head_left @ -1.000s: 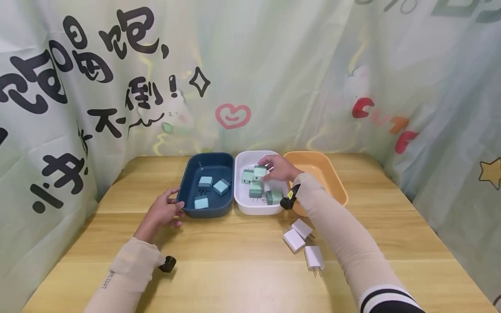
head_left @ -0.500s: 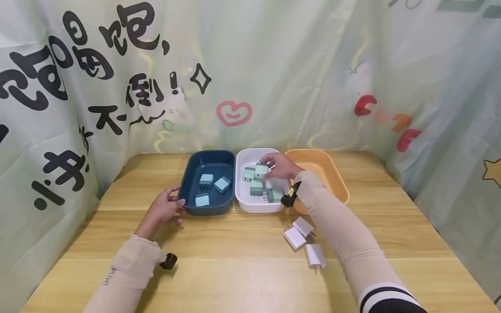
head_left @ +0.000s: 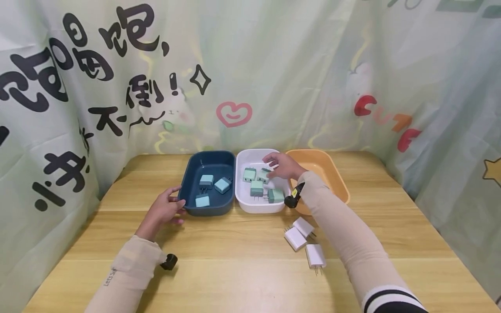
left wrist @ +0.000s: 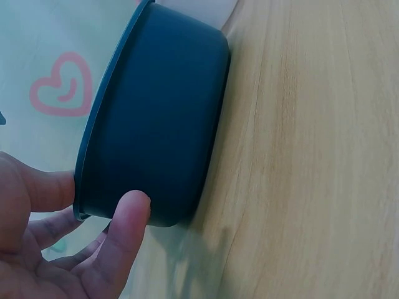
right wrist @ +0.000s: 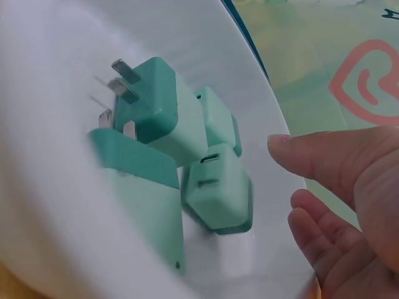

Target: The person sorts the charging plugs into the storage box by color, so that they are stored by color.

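My right hand (head_left: 287, 166) is over the white tray (head_left: 260, 208), its thumb and fingers apart with nothing between them. Several two-tone green plug chargers lie in that tray. The one nearest the fingers, a green charger (right wrist: 221, 193), sits against two others in the right wrist view, a small gap from the thumb tip. At the front left corner of the dark blue tray (head_left: 207, 211), my left hand (head_left: 163, 209) touches the rim and outer wall with loosely spread fingers. Inside this tray lie three light blue chargers (head_left: 222, 185).
To the right of the white tray stands an orange tray (head_left: 339, 184), partly behind the right forearm. Three white chargers (head_left: 295, 238) lie on the wooden table (head_left: 235, 269) in front of it. A printed curtain (head_left: 274, 78) hangs behind the trays.
The right hand has let go of a green charger, which has dropped and tipped among the others in the white tray. The hand has drawn slightly right; the left hand stays put.
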### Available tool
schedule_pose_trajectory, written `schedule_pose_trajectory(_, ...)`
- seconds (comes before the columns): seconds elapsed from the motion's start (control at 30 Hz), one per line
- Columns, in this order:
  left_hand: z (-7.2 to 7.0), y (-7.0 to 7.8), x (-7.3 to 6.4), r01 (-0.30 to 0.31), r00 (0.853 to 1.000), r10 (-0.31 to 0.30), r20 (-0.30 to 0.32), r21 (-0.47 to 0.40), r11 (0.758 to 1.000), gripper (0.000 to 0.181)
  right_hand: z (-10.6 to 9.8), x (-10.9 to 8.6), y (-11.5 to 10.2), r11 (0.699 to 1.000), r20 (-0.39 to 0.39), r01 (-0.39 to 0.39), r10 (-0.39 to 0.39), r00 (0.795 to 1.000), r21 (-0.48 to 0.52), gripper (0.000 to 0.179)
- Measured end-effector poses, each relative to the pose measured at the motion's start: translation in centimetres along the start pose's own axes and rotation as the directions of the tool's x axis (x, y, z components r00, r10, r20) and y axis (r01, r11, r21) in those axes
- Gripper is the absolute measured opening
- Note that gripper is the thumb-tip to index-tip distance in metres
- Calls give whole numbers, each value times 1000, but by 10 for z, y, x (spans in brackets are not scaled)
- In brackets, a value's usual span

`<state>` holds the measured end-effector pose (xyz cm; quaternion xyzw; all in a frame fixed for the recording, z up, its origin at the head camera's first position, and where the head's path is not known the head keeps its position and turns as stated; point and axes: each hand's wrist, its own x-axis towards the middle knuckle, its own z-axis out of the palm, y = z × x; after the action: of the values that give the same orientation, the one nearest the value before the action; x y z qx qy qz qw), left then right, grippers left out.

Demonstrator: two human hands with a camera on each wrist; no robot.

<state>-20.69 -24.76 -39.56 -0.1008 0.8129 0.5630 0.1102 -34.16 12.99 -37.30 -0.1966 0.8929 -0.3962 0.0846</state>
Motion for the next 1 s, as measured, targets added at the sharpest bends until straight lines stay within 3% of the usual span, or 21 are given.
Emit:
schedule_pose_trajectory(0.17, -1, 1, 0, -2, 1000, 3, -8, 13, 1000, 61, -6, -12, 0, 996, 12, 87, -87, 996, 31, 54)
schedule_pose_trajectory(0.73, 1, -2, -1, 10, 1000, -10, 6, 10, 1000, 61, -1, -71, 9, 978, 45, 187, -192, 980, 92, 57)
schedule_pose_trajectory(1.0, -1, 0, 0, 0, 1000, 0, 4, 11, 1000, 62, -3, -88, 6, 970, 21, 227, -229, 973, 85, 59)
